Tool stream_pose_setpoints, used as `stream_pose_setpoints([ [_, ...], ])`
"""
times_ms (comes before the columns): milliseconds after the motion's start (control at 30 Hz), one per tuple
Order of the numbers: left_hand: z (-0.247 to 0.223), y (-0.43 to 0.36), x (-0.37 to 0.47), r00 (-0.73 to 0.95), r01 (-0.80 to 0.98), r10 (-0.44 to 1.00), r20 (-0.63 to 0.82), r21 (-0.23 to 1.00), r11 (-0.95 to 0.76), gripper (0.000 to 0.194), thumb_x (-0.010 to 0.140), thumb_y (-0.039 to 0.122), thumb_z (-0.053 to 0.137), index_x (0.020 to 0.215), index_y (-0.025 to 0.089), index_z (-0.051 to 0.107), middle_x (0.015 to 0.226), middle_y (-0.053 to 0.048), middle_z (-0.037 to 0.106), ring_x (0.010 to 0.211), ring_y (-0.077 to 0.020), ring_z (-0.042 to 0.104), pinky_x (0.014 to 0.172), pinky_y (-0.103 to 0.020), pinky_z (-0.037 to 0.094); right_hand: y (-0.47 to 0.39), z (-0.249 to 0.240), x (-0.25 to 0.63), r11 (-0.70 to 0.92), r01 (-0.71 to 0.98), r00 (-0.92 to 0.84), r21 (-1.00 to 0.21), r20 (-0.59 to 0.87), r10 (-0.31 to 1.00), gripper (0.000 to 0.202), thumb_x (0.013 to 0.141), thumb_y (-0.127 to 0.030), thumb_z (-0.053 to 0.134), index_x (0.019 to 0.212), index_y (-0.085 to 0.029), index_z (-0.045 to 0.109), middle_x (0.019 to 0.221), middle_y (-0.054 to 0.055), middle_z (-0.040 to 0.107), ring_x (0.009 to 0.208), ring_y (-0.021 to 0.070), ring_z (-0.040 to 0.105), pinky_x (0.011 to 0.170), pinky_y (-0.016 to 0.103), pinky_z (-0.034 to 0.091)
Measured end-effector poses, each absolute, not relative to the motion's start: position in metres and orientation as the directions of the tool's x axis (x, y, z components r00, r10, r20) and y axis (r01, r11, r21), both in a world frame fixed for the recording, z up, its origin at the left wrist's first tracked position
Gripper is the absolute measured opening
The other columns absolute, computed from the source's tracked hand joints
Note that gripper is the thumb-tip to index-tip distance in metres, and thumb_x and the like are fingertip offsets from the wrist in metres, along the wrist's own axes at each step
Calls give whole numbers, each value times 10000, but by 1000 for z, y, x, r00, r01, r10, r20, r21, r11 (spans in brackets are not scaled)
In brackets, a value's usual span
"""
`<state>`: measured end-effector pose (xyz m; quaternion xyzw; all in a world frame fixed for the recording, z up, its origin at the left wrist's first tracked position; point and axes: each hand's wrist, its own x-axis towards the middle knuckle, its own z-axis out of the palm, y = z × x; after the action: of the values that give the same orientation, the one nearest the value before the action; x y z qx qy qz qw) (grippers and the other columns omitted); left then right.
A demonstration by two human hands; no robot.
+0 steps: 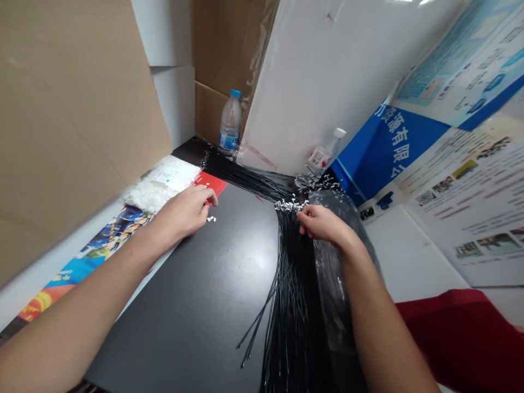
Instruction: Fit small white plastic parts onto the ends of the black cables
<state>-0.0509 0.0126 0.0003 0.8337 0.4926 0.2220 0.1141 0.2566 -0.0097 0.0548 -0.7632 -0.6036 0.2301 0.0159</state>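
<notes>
My left hand [189, 212] hovers low over the left side of the dark table, its fingers bent and their tips apart. Small white plastic pieces [212, 219] lie just beside its fingertips, near a red printed sheet [216, 184]. Across from it, my right hand [321, 222] is closed in a pinch at the top of a long bundle of thin black wires [292, 284]. Many white connectors [289, 206] cap that end of the bundle. A black wire seems to be between my right thumb and finger, though its tip is partly hidden.
A clear bag of white pieces [164, 183] lies at the left, by a large cardboard box [77, 98]. More black wires [249, 174] run along the back, near a blue-capped bottle [230, 123] and a white-capped bottle [325, 153]. A transparent plastic bag [333, 278] lies right of the bundle.
</notes>
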Motion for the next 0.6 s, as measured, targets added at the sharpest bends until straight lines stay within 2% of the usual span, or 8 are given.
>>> stream_pose_setpoints([
  [133,3,14,-55,465,761,870,163,428,-487,257,747,149,452,891,187,663,921,-74,705,847,-235,629,780,-356,473,-7,50,254,-196,978,168,-78,-273,947,275,862,-249,515,599,-178,553,618,55,652,530,127,553,530,233,354],
  [200,1,15,-56,487,742,858,162,441,-504,249,729,169,479,881,194,675,921,-76,714,851,-239,630,792,-357,471,-8,51,253,-144,989,147,27,-245,958,255,848,-269,515,622,-182,596,649,66,662,594,164,590,545,251,352],
  [333,-3,15,-60,531,698,830,171,466,-543,215,737,231,524,872,210,691,893,-72,708,850,-245,619,791,-352,456,-11,52,253,-138,982,165,129,-237,957,281,854,-363,507,677,-196,647,725,92,682,677,218,632,560,275,359],
  [433,-6,16,-63,541,687,825,163,481,-545,192,754,263,556,867,213,703,868,-72,698,824,-242,603,773,-343,439,-14,58,248,-174,971,200,161,-159,967,307,866,-404,492,706,-203,660,773,108,694,708,238,642,554,286,346],
  [600,-13,21,-65,568,685,811,138,467,-559,162,789,310,595,865,226,711,875,-71,679,821,-231,590,770,-330,422,-23,73,225,-186,981,182,59,65,981,289,880,-433,478,762,-225,639,790,88,698,744,246,637,538,287,318],
])
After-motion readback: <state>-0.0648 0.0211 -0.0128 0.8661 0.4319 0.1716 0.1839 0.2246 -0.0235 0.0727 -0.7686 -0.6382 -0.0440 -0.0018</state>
